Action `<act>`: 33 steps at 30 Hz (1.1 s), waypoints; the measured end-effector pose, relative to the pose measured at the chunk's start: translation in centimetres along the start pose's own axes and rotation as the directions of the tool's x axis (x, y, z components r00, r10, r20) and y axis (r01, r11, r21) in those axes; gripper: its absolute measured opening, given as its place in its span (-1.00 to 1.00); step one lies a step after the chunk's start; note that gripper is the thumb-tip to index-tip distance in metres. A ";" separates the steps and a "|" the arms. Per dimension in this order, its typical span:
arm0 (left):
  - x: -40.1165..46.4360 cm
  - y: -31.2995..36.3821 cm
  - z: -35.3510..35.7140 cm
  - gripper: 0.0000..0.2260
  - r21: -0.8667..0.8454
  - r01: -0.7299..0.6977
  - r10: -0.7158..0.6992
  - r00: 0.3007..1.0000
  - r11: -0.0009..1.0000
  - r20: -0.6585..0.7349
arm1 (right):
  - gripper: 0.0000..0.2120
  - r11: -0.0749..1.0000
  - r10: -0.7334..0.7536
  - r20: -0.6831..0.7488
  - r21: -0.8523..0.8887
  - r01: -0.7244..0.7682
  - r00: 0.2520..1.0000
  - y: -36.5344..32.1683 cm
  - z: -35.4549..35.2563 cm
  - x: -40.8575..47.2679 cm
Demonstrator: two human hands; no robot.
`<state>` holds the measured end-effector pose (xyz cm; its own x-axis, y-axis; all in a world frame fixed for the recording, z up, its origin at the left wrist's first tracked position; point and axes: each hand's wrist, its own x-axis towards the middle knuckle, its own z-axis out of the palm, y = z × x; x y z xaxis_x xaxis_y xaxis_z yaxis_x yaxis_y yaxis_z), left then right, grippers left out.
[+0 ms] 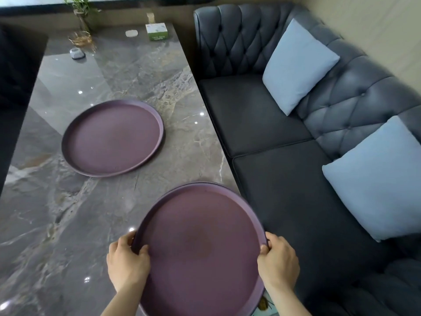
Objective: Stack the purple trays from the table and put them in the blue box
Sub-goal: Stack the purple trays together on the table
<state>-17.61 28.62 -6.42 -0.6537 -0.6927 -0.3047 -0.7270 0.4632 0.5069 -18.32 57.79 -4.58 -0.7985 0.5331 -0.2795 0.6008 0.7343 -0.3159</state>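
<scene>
Two round purple trays are in view. The near purple tray (200, 242) is held over the table's right front corner, and a second rim seems to show under its far edge. My left hand (127, 263) grips its left rim, thumb on top. My right hand (279, 262) grips its right rim the same way. The far purple tray (113, 137) lies flat on the grey marble table (57, 213), apart from both hands. No blue box is in view.
A dark tufted sofa (284, 179) with two pale blue cushions (298, 65) runs along the table's right side. At the table's far end stand a green tissue box (157, 31), a plant in a vase (82, 14), a gold wire holder (80, 38) and a small white dish (77, 53).
</scene>
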 end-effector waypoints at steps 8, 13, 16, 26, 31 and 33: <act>0.8 0.7 0.2 -0.60 -0.010 -0.007 0.007 0.999 1.000 -0.034 | -0.71 0.999 -0.005 -0.038 0.053 0.007 0.999 -0.8 0.8 1.1; 1.1 0.7 -0.5 -0.62 0.094 -0.019 0.020 1.000 0.995 -0.013 | -0.72 1.000 -0.002 -0.008 0.009 0.002 1.000 -1.0 0.4 1.6; 1.0 0.6 -0.8 -0.64 0.161 -0.090 0.092 0.996 0.983 -0.005 | -0.74 1.000 -0.005 0.039 -0.011 0.006 0.999 -1.2 -0.1 2.2; 2.6 0.6 -2.5 -0.77 0.201 -0.053 0.011 0.979 0.978 0.205 | -0.76 0.983 -0.031 0.127 -0.173 0.053 0.991 -1.7 -1.1 2.4; 4.2 -1.3 -4.6 -0.78 0.149 0.037 -0.089 0.931 0.988 0.355 | -0.57 0.888 -0.145 0.133 -0.420 0.188 0.980 -4.4 -2.4 2.9; 5.7 -1.7 -5.8 -0.76 0.103 0.078 -0.108 0.938 0.992 0.330 | -0.53 0.914 -0.202 0.145 -0.328 0.239 0.969 -6.8 -2.1 3.2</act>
<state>-18.87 20.70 -4.35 -0.6036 -0.5173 -0.6067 -0.7936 0.4624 0.3954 -25.07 55.39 -1.39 -0.8895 0.3075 -0.3381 0.3459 0.9365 -0.0582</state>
